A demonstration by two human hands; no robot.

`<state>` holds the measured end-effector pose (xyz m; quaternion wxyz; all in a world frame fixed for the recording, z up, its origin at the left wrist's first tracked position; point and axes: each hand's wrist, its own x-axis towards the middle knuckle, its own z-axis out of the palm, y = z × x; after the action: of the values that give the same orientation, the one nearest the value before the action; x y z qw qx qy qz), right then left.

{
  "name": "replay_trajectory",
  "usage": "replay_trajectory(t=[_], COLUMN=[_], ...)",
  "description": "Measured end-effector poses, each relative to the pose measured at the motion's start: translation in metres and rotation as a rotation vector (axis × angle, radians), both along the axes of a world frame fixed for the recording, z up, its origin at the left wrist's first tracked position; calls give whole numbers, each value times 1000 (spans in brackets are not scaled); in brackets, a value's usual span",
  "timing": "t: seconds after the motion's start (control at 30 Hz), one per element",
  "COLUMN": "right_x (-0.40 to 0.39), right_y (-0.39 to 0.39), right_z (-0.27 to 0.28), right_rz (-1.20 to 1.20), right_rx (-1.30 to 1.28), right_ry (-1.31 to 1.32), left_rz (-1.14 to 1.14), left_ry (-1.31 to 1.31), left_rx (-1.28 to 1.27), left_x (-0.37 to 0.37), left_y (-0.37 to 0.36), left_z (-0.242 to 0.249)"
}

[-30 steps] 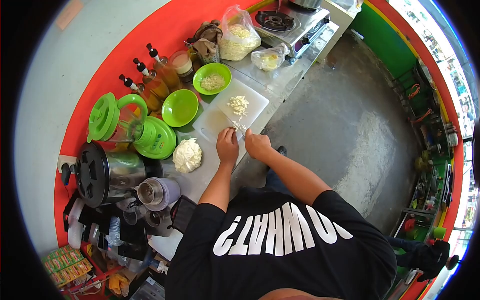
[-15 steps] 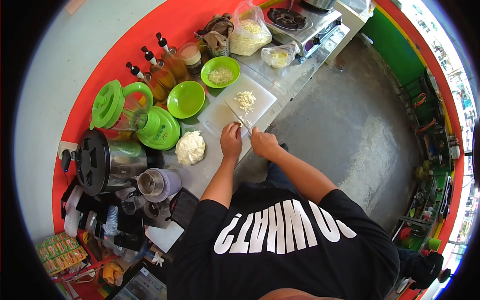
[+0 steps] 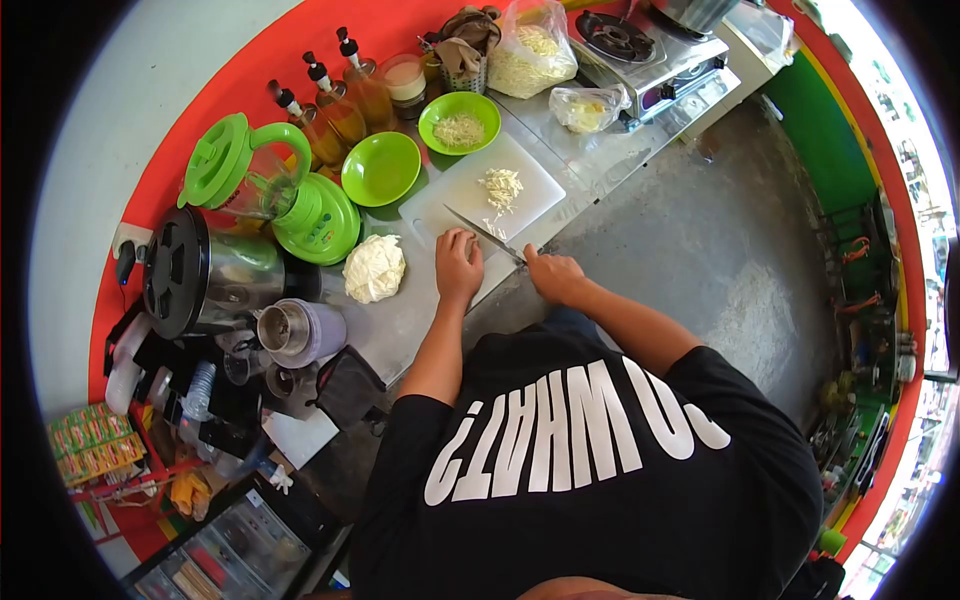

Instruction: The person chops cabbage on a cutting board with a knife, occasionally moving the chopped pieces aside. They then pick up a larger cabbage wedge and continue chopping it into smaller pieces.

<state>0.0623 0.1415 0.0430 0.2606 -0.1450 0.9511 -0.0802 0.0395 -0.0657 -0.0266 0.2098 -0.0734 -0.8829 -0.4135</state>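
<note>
My right hand [image 3: 556,274] is closed round the handle of a knife [image 3: 482,231], whose blade points up and left over the white cutting board [image 3: 540,200]. At the board's near edge rests my left hand [image 3: 459,262], fingers bent and close together; anything under them is hidden. A small pile of pale shredded food [image 3: 501,188] lies on the board, with loose bits below it. Left of my left hand sits a pale, leafy-looking ball [image 3: 374,269]. Beyond the board are a green bowl with pale shreds [image 3: 460,123] and a second green bowl [image 3: 381,170].
A green blender [image 3: 318,220], a lidded steel pot [image 3: 215,270] and a lilac cup [image 3: 318,332] stand left. Pump bottles [image 3: 338,112] line the wall. At the back are a bag of shreds [image 3: 532,55], a smaller bag [image 3: 588,108] and a gas stove [image 3: 650,60].
The view has shifted. The knife and my right hand have moved right, away from my left hand, and the blade lies more slanted across the board's near edge.
</note>
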Motion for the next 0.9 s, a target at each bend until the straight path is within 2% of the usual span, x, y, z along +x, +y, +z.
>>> replay_trajectory(t=[0.13, 0.3, 0.43, 0.73, 0.9], right_x=[-33, -76, -88, -77, -85], right_y=[37, 62, 57, 31, 28], right_z=[10, 10, 4, 3, 4], right_rz=[128, 97, 77, 302, 395], right_rx=[39, 34, -85, -267, -202], right_ry=[-34, 14, 8, -5, 3], left_rz=[33, 121, 208, 295, 328], left_ry=[-51, -111, -133, -259, -274], left_rx=[43, 47, 11, -12, -71], left_x=[-2, 2, 6, 9, 7], left_y=[5, 13, 24, 30, 36], left_z=[4, 7, 8, 25, 21])
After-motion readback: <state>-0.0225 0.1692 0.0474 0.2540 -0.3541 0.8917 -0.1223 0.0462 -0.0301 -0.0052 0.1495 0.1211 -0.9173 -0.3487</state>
